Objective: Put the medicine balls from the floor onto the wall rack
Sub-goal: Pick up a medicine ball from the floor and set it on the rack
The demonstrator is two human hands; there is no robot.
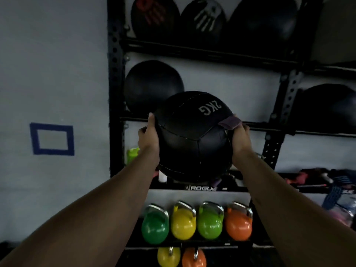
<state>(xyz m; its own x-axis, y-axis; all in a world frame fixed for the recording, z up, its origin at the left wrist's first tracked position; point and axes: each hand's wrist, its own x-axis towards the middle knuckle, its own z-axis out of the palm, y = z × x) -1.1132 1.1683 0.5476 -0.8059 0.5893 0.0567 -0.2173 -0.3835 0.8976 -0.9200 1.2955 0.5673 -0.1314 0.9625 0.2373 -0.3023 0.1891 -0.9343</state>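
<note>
I hold a black medicine ball [192, 135] marked "2KG" with a purple patch, raised in front of the black wall rack [115, 74]. My left hand [148, 135] presses its left side and my right hand [240, 137] presses its right side. The ball hangs level with the rack's middle rail, just right of a black ball [152, 83] resting on that tier. Three more black balls, one with a red print [154, 16] and one with a white print [203, 18], sit on the top tier. Another black ball [327, 106] rests in the right bay.
Below the ball, coloured kettlebells [196, 222] in green, yellow and orange stand on the lower shelves. A green bottle [132, 154] stands at the rack's left post. Straps and bands [327, 182] lie on a shelf at right. A blue tape rectangle [52, 139] marks the white wall at left.
</note>
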